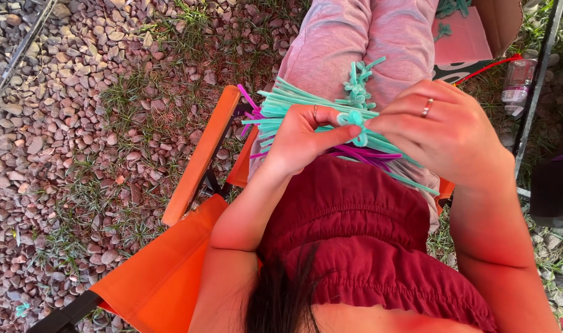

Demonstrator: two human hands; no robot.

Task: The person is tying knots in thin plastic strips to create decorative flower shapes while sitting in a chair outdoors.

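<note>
A teal pipe cleaner piece is pinched between both hands above the lap. The left hand is closed on it, thumb pressed along the front; the right hand is curled over the other end, fingers together on it, though its fingertips are hidden, so the exact grip there is probably a pinch. The held piece is already bent into a small loop or coil; its free tail hangs roughly downward, while the coil faces up toward the camera.

Done so far, judging by what lies here: one twisted teal shape rests finished on the lap just beyond the hands. Left: a large bundle of straight teal pipe cleaners lying across the thighs, long axis running left to right, ends pointing out past the left knee, with purple pipe cleaners beneath, same direction. Most of the stock appears unused.

An orange folding chair is sat on, over gravel and grass. A pink box and a plastic bottle are seen at the right.
</note>
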